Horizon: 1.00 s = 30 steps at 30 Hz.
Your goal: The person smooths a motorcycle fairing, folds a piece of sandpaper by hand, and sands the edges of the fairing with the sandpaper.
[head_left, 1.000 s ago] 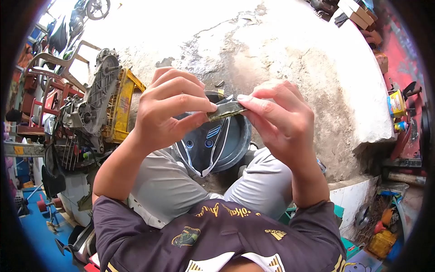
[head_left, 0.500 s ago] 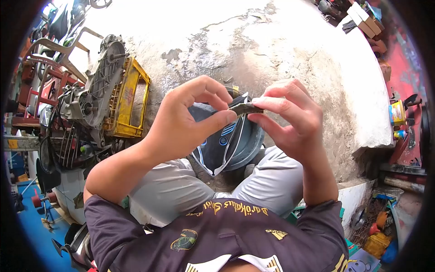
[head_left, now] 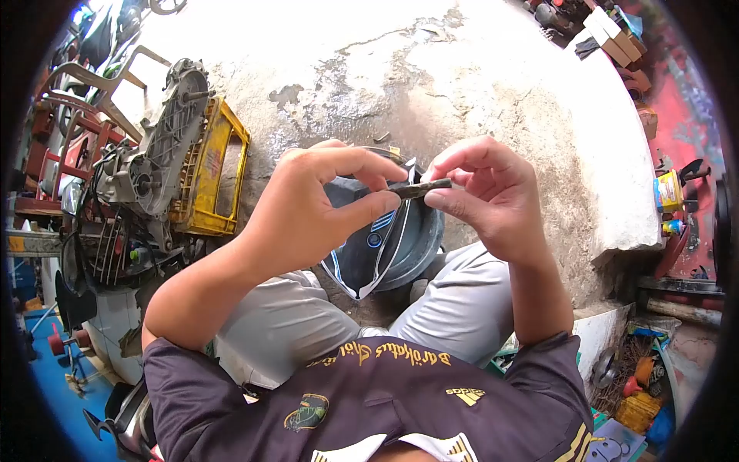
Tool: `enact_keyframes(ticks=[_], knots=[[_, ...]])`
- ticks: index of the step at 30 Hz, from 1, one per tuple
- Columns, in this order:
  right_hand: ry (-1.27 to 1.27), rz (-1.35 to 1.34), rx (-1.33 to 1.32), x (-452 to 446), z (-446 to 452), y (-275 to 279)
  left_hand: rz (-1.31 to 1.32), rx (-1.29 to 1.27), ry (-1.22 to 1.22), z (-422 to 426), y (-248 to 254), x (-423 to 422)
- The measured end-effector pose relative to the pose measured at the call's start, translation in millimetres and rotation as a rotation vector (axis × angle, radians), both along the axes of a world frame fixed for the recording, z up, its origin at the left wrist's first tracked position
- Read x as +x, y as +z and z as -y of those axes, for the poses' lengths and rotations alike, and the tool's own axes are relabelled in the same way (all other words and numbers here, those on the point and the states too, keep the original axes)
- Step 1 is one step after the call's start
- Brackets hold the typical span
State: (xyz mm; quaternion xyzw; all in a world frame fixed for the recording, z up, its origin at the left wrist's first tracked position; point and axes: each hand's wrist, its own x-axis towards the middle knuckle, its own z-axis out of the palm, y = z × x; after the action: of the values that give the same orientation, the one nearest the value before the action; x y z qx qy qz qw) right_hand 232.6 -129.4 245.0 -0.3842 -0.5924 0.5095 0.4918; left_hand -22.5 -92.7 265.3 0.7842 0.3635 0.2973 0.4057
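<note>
A short, dark, tube-like piece is held up in front of me; its exact kind is unclear. My left hand pinches its left end between thumb and forefinger. At the other end, the thumb and fingers of my right hand close around it, with the tip showing between them. Below both hands, a black panel with blue stripes and white edges rests over a dark round tub between my knees. My hands hide part of the panel.
To the left stand a yellow crate, a grey metal engine casing and a brown chair. A small piece lies on the wet concrete floor beyond the tub. A yellow container is at the right.
My right-hand fingers have shifted and loosened, exposing more of the dark piece's right end. My left hand keeps its pinch. The whole view has moved slightly.
</note>
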Motion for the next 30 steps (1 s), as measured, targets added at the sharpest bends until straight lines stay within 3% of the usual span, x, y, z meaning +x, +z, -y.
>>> enact_keyframes(ticks=[24, 30], knots=[[0.091, -0.006, -0.221, 13, -7, 2, 0.047, -0.138, -0.032, -1, 2, 9], [0.092, -0.032, -0.218, 15, -8, 1, 0.067, -0.036, -0.052, 1, -2, 8]])
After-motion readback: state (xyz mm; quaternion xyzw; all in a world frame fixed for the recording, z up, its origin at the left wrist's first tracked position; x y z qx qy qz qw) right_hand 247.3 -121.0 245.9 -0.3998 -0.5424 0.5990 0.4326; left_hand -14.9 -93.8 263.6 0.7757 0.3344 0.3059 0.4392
